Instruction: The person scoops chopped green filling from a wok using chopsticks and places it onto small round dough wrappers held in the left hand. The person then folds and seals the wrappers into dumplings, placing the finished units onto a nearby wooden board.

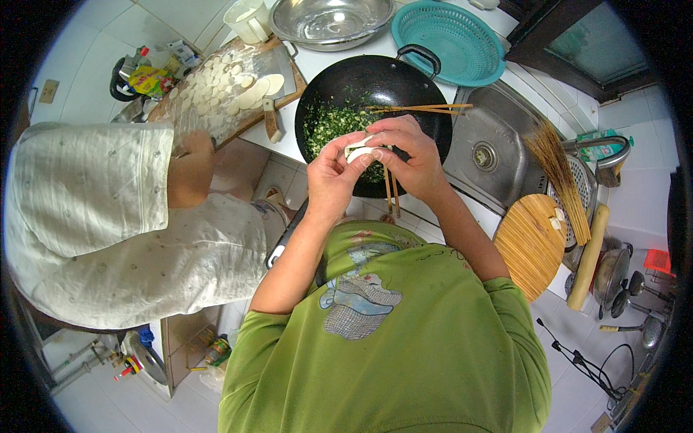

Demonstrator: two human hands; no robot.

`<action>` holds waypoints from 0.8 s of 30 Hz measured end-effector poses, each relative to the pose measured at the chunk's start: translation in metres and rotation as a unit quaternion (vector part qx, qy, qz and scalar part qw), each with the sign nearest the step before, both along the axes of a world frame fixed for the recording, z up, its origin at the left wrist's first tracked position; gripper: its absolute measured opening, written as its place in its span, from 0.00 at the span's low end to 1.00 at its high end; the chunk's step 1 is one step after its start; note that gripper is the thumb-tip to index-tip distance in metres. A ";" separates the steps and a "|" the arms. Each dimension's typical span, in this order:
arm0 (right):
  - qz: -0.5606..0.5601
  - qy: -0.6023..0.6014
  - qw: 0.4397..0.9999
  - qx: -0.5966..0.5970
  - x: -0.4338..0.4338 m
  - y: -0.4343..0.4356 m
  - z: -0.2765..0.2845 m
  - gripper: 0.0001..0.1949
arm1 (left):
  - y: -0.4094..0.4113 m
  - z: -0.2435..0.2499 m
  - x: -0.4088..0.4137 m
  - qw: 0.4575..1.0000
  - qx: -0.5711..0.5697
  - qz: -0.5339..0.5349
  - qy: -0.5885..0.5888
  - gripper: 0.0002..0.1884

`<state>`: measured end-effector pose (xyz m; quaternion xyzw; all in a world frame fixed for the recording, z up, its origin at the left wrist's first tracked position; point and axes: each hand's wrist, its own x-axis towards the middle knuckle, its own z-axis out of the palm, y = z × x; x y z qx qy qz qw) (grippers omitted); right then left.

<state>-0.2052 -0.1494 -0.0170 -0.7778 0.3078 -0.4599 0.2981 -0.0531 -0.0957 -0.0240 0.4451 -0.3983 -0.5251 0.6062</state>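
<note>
My left hand (338, 165) and my right hand (409, 154) meet over a black wok (373, 78), both pinching a folded dough wrapper (360, 150) between fingertips and thumbs. Dark green filling shows at the wrapper's edge. Chopped green and pale filling (330, 127) lies in the wok beneath and to the left of my hands. One pair of wooden chopsticks (433, 109) rests across the wok's right side. Another pair (391, 189) sticks out over the near rim, below my right hand.
At left a co-worker's arm (189, 178) reaches to a floured wooden board (238, 127) with dough pieces and a cleaver (279, 70). Behind the wok stand a steel basin (331, 24) and a teal colander (449, 43). To the right are a sink (501, 130), a bamboo board (528, 243) and a rolling pin (588, 260).
</note>
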 end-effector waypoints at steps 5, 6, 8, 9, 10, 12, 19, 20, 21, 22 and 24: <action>-0.010 0.017 0.999 -0.033 0.000 0.000 0.003 0.09 | 0.001 0.001 0.000 1.000 0.008 -0.002 0.008 0.17; -0.016 0.019 0.999 -0.031 0.001 0.000 0.005 0.08 | 0.001 0.001 -0.001 1.000 0.011 -0.004 0.008 0.17; -0.022 0.019 0.999 -0.028 0.001 0.001 0.006 0.08 | 0.001 0.002 -0.001 1.000 0.018 -0.007 0.006 0.16; -0.023 0.017 0.999 -0.027 0.001 0.001 0.006 0.08 | 0.001 0.002 -0.001 1.000 0.019 -0.005 0.002 0.16; -0.024 0.015 0.999 -0.026 0.001 0.001 0.006 0.08 | 0.000 0.001 -0.001 1.000 0.020 -0.003 -0.001 0.15; -0.029 0.016 0.999 -0.026 0.001 0.001 0.006 0.08 | 0.000 -0.002 0.000 0.999 0.028 0.000 -0.015 0.14; -0.036 0.012 0.999 -0.020 -0.001 0.003 0.005 0.10 | 0.001 -0.002 -0.002 1.000 0.023 -0.005 0.020 0.11; -0.033 0.003 0.999 -0.007 -0.002 0.003 0.004 0.11 | 0.001 0.000 -0.003 0.999 0.017 -0.005 0.033 0.10; -0.031 -0.007 0.999 0.006 -0.004 0.004 0.004 0.13 | 0.001 0.000 -0.003 0.999 0.025 -0.005 0.048 0.10; -0.028 -0.016 0.999 0.019 -0.005 0.004 0.003 0.14 | 0.001 0.001 -0.003 0.997 0.034 -0.004 0.063 0.10; -0.028 -0.064 0.992 0.105 -0.011 0.007 -0.003 0.17 | 0.001 0.002 -0.002 0.994 0.054 0.000 0.095 0.10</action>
